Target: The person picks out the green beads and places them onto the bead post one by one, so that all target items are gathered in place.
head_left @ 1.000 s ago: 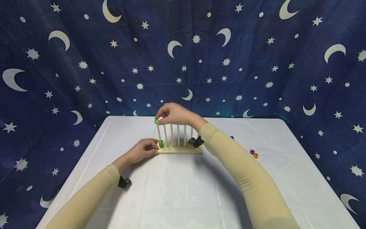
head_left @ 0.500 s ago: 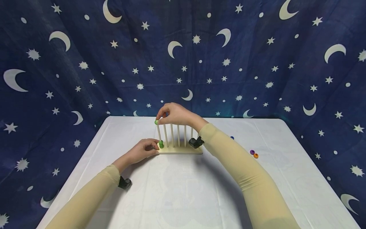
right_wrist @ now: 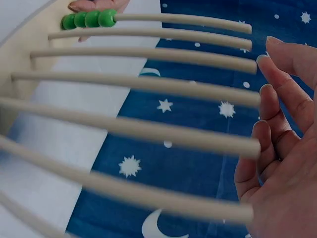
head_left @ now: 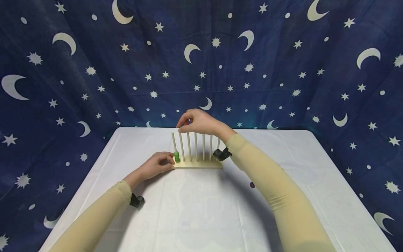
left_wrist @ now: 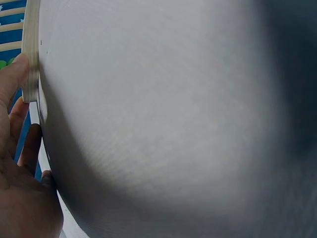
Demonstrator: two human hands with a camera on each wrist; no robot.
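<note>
A wooden peg rack point(head_left: 198, 164) stands on the white-covered table, its row of upright pegs running left to right. Several green beads point(right_wrist: 88, 19) are stacked at the bottom of the leftmost peg, whose upper part is bare. My left hand point(head_left: 157, 163) grips the left end of the rack's base, thumb on the front edge point(left_wrist: 30, 59) and the other fingers behind it. My right hand point(head_left: 200, 121) is beside the peg tops with nothing in it. In the right wrist view its fingers point(right_wrist: 287, 91) are loosely bent near the peg ends.
A dark purple bead point(head_left: 252, 184) lies on the table beside the right sleeve point(head_left: 277, 196), which covers part of the tabletop. Behind the table hangs a dark blue curtain point(head_left: 201, 63) with moons and stars.
The green bead at the top of the leftmost peg has gone down onto the stack. My right hand has let go and moved slightly right and up. My left hand stays put.
</note>
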